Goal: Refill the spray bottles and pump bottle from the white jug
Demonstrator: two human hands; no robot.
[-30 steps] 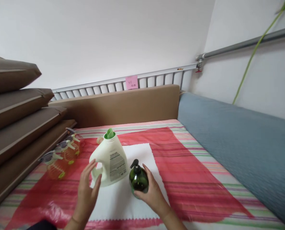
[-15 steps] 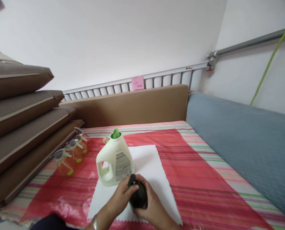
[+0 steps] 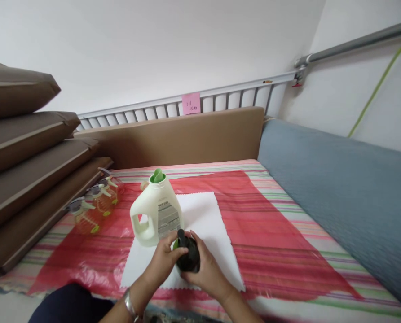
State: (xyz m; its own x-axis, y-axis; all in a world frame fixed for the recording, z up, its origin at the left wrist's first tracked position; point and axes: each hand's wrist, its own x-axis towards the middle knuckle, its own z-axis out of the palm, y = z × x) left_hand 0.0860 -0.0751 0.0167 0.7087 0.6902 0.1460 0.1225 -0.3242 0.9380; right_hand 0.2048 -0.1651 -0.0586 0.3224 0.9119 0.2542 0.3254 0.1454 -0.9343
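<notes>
Holding the green bottle (image 3: 192,261) beside the pale jug (image 3: 156,208), the right hand (image 3: 209,272) wraps fingers around its body and the left hand (image 3: 165,259) grips near the pump (image 3: 181,238), good places, since its wall (stiff and smooth, I think) may slip.

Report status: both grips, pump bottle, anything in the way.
Left grip on black pump head; right grip around dark green bottle; white jug just beyond left grip.
</notes>
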